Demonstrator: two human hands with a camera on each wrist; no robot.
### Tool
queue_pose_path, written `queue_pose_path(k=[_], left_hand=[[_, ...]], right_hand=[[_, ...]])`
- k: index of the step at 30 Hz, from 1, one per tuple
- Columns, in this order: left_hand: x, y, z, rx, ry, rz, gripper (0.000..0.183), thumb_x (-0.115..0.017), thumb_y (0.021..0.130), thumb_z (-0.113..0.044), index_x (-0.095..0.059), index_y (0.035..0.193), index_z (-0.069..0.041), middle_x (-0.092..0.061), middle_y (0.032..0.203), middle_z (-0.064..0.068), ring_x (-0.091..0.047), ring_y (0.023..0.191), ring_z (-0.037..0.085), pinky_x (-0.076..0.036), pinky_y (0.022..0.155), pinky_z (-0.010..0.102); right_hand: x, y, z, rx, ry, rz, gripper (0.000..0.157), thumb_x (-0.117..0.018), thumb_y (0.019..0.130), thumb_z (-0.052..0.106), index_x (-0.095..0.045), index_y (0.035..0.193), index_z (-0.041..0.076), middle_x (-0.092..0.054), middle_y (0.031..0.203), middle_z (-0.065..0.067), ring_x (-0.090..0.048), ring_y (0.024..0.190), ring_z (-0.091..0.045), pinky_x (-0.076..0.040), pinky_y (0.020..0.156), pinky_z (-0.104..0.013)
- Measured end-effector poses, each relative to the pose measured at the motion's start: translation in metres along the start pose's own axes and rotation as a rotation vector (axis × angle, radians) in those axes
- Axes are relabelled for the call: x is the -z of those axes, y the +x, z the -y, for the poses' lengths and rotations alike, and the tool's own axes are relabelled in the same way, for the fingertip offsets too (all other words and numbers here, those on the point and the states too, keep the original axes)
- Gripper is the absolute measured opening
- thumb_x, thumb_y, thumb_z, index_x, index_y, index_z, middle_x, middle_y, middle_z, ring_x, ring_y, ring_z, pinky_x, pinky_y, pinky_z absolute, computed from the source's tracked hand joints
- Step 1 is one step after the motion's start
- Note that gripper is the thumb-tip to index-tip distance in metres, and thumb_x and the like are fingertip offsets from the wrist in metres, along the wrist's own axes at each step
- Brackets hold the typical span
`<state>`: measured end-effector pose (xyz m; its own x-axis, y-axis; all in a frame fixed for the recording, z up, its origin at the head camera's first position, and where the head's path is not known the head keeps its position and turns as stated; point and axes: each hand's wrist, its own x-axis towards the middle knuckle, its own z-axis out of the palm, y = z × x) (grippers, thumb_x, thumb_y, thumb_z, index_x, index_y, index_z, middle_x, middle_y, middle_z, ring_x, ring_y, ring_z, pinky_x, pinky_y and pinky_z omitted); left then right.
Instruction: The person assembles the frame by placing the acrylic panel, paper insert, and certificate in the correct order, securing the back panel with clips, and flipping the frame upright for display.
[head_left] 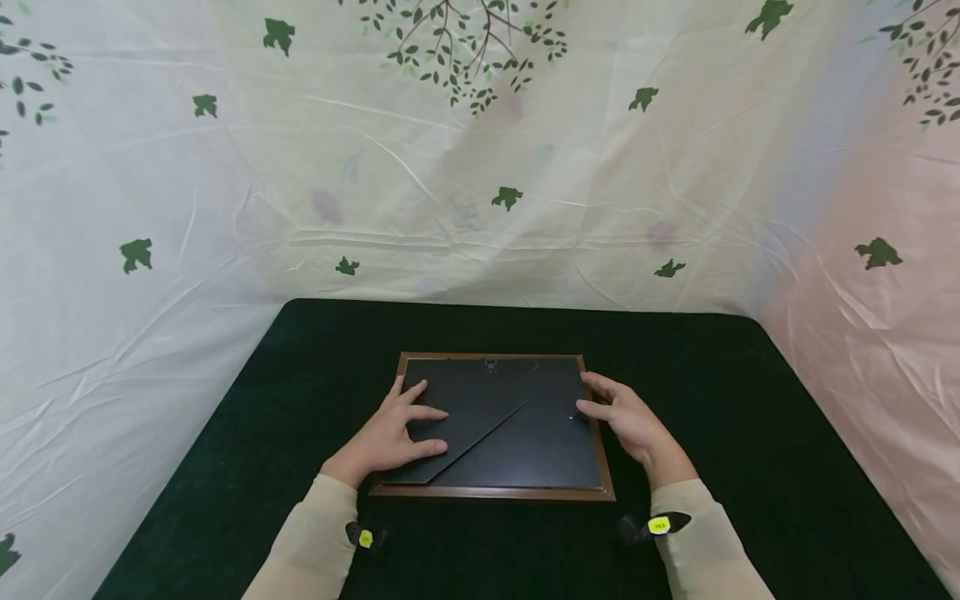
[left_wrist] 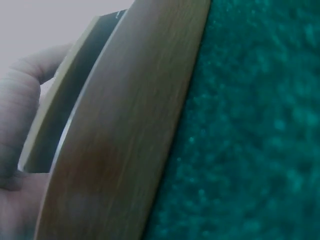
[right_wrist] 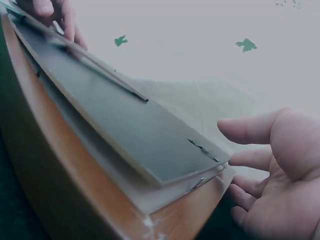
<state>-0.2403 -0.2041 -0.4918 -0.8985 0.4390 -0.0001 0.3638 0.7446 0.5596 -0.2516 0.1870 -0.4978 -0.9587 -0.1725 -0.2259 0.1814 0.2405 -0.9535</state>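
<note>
A brown wooden picture frame (head_left: 495, 493) lies face down, its black backing board (head_left: 540, 446) upward. A diagonal stand flap edge (head_left: 480, 440) crosses the board, and a small metal hanger (head_left: 491, 365) sits near the far edge. My left hand (head_left: 393, 432) rests spread over the board's left part. At the right edge, my right hand (head_left: 628, 415) has its thumb above the board and its fingers beside the frame. In the right wrist view, the board (right_wrist: 125, 135) stands slightly proud of the frame, and small metal tabs (right_wrist: 202, 149) show near its corner.
A dark green cloth (head_left: 697, 375) covers the table. Behind and at both sides hangs a pale curtain (head_left: 420, 183) printed with green leaves and branches. Dark bands with yellow tags (head_left: 660, 525) sit around both wrists.
</note>
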Motion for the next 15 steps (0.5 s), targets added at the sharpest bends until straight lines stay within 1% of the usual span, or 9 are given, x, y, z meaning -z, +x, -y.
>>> queue_pose_path(k=[2, 7, 10, 15], left_hand=[[0.000, 0.000, 0.000, -0.002, 0.001, -0.002, 0.050, -0.069, 0.078, -0.062, -0.070, 0.118, -0.032, -0.024, 0.157, 0.011, 0.004, 0.144, 0.044, -0.016, 0.102, 0.073], [0.000, 0.001, -0.001, -0.003, 0.007, -0.004, 0.049, -0.069, 0.078, -0.060, -0.070, 0.118, -0.032, -0.025, 0.157, 0.012, 0.003, 0.143, 0.045, -0.017, 0.101, 0.074], [0.000, 0.001, -0.002, 0.002, 0.008, -0.007, 0.048, -0.070, 0.079, -0.059, -0.070, 0.117, -0.031, -0.025, 0.157, 0.012, 0.003, 0.143, 0.045, -0.017, 0.102, 0.073], [-0.001, 0.002, -0.002, 0.001, 0.019, -0.008, 0.048, -0.071, 0.079, -0.058, -0.070, 0.118, -0.030, -0.025, 0.156, 0.014, 0.002, 0.143, 0.046, -0.017, 0.101, 0.073]], right_hand=[[-0.001, -0.001, 0.002, 0.005, -0.055, -0.007, 0.067, -0.064, 0.094, 0.021, -0.030, 0.150, 0.006, -0.014, 0.159, -0.014, -0.007, 0.145, -0.036, -0.011, 0.113, -0.058], [-0.007, -0.002, 0.005, 0.019, -0.263, -0.031, 0.069, -0.065, 0.093, 0.020, -0.030, 0.150, 0.004, -0.011, 0.159, -0.016, -0.007, 0.143, -0.043, -0.017, 0.110, -0.060], [-0.009, -0.002, 0.005, 0.029, -0.349, -0.031, 0.071, -0.066, 0.092, 0.018, -0.029, 0.151, 0.005, -0.009, 0.159, -0.016, -0.008, 0.142, -0.045, -0.017, 0.110, -0.061], [-0.014, -0.003, 0.007, 0.049, -0.450, -0.017, 0.079, -0.070, 0.089, 0.017, -0.024, 0.153, 0.011, -0.004, 0.158, -0.020, -0.008, 0.141, -0.047, -0.017, 0.107, -0.065]])
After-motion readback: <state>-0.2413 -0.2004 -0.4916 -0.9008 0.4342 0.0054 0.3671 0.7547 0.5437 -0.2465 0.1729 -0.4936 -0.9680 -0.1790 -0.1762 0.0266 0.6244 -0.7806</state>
